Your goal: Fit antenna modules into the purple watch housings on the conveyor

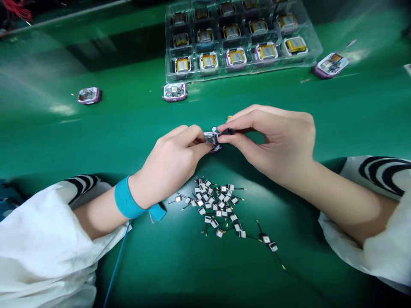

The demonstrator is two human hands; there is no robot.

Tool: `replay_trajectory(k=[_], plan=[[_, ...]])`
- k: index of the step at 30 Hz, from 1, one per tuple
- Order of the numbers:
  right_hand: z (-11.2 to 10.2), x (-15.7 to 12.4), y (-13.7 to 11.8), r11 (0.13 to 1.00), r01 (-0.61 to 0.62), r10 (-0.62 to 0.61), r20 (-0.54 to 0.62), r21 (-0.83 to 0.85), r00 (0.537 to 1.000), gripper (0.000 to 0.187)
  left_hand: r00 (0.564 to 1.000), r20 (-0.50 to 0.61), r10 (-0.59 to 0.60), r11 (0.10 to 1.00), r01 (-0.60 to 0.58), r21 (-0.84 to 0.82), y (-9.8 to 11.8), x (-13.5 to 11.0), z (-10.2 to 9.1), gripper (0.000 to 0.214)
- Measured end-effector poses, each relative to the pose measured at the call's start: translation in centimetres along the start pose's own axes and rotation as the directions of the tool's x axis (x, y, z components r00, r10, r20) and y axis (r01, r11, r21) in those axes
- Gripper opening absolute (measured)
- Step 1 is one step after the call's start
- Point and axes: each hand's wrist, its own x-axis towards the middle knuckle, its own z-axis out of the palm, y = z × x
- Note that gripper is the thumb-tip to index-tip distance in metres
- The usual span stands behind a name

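Note:
My left hand point(170, 160) grips a small device housing point(212, 139) with a purple rim and an exposed circuit board, its fingers covering much of it. My right hand point(272, 141) pinches a small black tool point(228, 131) between thumb and forefinger. The tool's tip sits against the housing, and the fingers hide its exact form. Below both hands lies a loose pile of small white antenna modules with thin black leads point(215, 205).
A clear plastic tray point(237, 38) holds several batteried housings at the back of the green mat point(64, 141). Three similar purple-rimmed devices point(174, 91) lie near it. A blue wrist strap point(128, 201) circles my left wrist, its cord point(117, 269) trailing down.

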Motion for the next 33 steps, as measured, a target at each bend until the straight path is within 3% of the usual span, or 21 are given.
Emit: replay_trajectory(k=[9, 15, 22, 29, 33], plan=[[0.5, -0.5, 0.5, 0.992, 0.119, -0.12, -0.027, -0.041, 0.992, 0.009, 1.0, 0.0, 0.02, 1.0, -0.02, 0.017, -0.1, -0.1, 0.0, 0.025], [0.7, -0.4, 0.1, 0.987, 0.094, -0.089, 0.037, -0.134, 0.995, 0.01, 1.0, 0.006, 0.027, 0.999, -0.027, 0.04, 0.0, 0.0, 0.0, 0.027], [1.3, -0.5, 0.3, 0.995, 0.03, -0.018, 0.13, -0.092, 0.991, 0.015, 1.0, 0.012, 0.014, 1.0, -0.014, 0.007, 0.0, 0.0, 0.0, 0.028], [1.5, -0.5, 0.5, 0.998, 0.065, -0.064, 0.06, -0.023, 0.996, 0.013, 0.999, -0.015, 0.048, 0.999, -0.047, 0.019, -0.2, 0.0, 0.2, 0.028], [1.4, -0.4, 0.6, 0.984, -0.103, 0.11, -0.041, 0.144, 0.993, 0.012, 0.995, -0.079, 0.066, 0.998, -0.066, -0.002, -0.5, -0.1, 0.5, 0.024]])
